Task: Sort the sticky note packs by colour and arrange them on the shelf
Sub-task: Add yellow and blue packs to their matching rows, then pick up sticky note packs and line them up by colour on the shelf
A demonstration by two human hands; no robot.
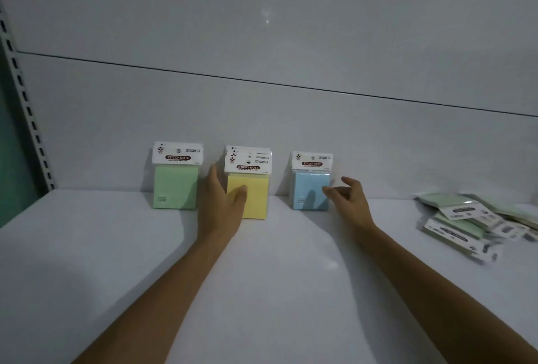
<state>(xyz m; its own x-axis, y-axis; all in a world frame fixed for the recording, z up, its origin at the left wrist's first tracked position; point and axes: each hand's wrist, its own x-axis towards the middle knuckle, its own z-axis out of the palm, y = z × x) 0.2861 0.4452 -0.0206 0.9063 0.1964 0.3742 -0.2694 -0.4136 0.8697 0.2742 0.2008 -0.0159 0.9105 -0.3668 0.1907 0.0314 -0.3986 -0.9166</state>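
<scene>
Three groups of sticky note packs lean upright against the shelf's back wall: a green pack (pixel 175 186) on the left, a stack of yellow packs (pixel 252 188) in the middle, and a blue pack (pixel 309 188) on the right. My left hand (pixel 222 206) holds the left edge of the yellow stack, thumb on its front and fingers along its side. My right hand (pixel 348 199) hovers just right of the blue pack with fingers loosely spread, holding nothing. A loose pile of unsorted packs (pixel 471 221), mostly green, lies flat at the far right.
The white shelf board (pixel 116 261) stretches wide in front of the packs. A slotted metal upright (pixel 26 107) stands at the left edge. The grey back panel (pixel 262 43) rises behind everything.
</scene>
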